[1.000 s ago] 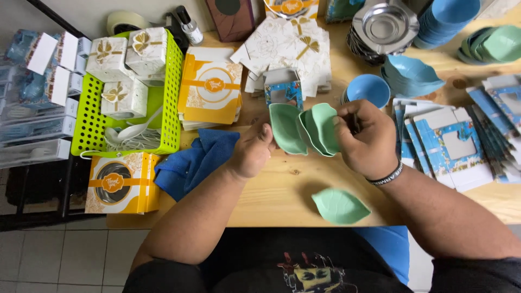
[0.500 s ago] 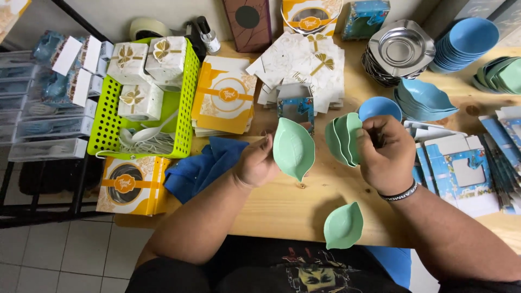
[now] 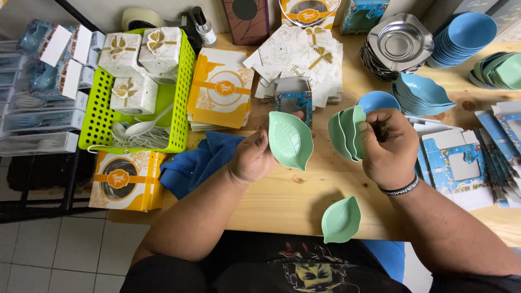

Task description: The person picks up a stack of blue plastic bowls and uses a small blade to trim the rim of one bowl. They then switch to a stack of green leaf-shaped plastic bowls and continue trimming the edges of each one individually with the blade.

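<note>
Left hand (image 3: 251,158) pinches a single green leaf dish (image 3: 291,140) by its left rim, thumb on the near face, fingers hidden behind; dish held up off the table, tilted nearly upright, hollow side toward the camera, long axis running top-left to bottom-right with the pointed tip low. Right hand (image 3: 386,146) curled tight around a small stack of green dishes (image 3: 346,133), fingers pressed together over the right rims; the stack stands on edge, hollows facing left. Single dish and stack are apart, a clear gap between them; the single dish lies just left of the stack, so the left hand alone has it. Both held above the middle of the table (image 3: 282,201). Dishes are pale mint, glossy, leaf-shaped with moulded veins. Another green dish (image 3: 341,220) lies flat at the near edge, overhanging a little, nearer the right hand. Blue cloth (image 3: 198,163) beside the left wrist; green basket (image 3: 184,81) of white boxes at the left edge; blue dishes (image 3: 423,95) and metal trays (image 3: 399,40) toward the far right corner
</note>
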